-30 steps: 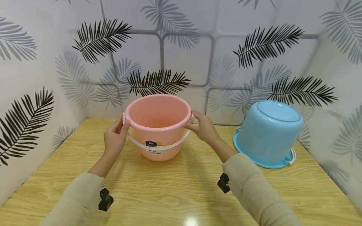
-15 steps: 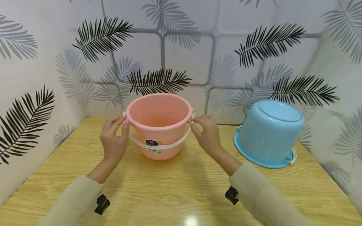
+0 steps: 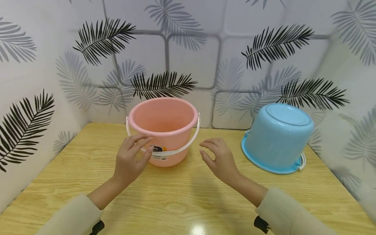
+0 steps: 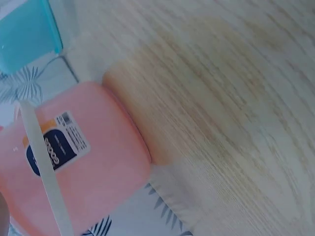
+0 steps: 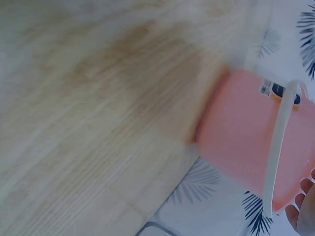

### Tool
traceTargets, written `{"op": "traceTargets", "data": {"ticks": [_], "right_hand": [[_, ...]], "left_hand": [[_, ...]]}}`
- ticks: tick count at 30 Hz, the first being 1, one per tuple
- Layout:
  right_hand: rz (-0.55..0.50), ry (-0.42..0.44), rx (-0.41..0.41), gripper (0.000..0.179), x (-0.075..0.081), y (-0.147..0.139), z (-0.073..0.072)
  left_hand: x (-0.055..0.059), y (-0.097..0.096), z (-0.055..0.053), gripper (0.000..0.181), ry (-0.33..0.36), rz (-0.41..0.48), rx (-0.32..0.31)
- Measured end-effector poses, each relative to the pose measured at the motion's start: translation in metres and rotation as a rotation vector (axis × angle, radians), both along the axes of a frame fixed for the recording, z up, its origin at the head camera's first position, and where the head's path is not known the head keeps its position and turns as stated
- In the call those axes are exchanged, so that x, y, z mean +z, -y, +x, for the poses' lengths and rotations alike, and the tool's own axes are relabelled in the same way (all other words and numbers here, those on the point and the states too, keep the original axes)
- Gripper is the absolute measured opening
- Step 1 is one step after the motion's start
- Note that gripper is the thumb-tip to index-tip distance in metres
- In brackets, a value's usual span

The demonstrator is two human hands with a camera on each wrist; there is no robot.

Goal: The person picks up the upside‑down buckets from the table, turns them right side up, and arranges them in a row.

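Observation:
A pink bucket (image 3: pixel 173 143) stands upright on the wooden table, its mouth facing up and a dark label on its front. Its white handle (image 3: pixel 192 138) hangs down across the front. My left hand (image 3: pixel 131 160) hovers before the bucket's left front, fingers loosely bent with a gap between thumb and fingers, holding nothing. To the right of the bucket, my right hand (image 3: pixel 220 160) is apart from it, also holding nothing. The left wrist view shows the bucket's label (image 4: pixel 58 142) behind the handle. In the right wrist view, the fingertips (image 5: pixel 306 185) appear at the lower right edge.
A light blue bucket (image 3: pixel 279 140) sits upside down at the table's right, its white handle (image 3: pixel 302 161) resting by the rim. Behind the wooden table (image 3: pixel 176 199) rises a wall (image 3: pixel 194 62) with a leaf pattern.
Both hands have let go of the pink bucket's rim and moved down toward me, the left one also to the right. The pink bucket and the blue bucket have stayed in place.

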State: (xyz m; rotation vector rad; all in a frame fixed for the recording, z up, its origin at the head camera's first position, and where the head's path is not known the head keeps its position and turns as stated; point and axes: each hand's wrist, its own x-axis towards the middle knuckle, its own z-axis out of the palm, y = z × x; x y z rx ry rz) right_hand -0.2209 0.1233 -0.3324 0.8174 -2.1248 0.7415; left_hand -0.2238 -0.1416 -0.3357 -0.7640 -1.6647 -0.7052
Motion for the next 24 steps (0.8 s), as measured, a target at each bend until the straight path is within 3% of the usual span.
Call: {"op": "traceTargets", "data": {"ticks": [7,12,24], "right_hand": [[0.08,-0.004,0.042,0.024,-0.011,-0.012,0.018],[0.126,-0.001,0.044,0.029,-0.019,-0.024,0.028],[0.244,0.008,-0.031,0.034,-0.038,-0.06,0.044]], "left_hand": [[-0.006,-0.013,0.011,0.037,-0.027,-0.108,-0.067],[-0.012,-0.018,0.017,0.037,0.007,-0.161,-0.109],[-0.036,-0.023,0.033,0.042,0.13,-0.335,-0.083]]}}
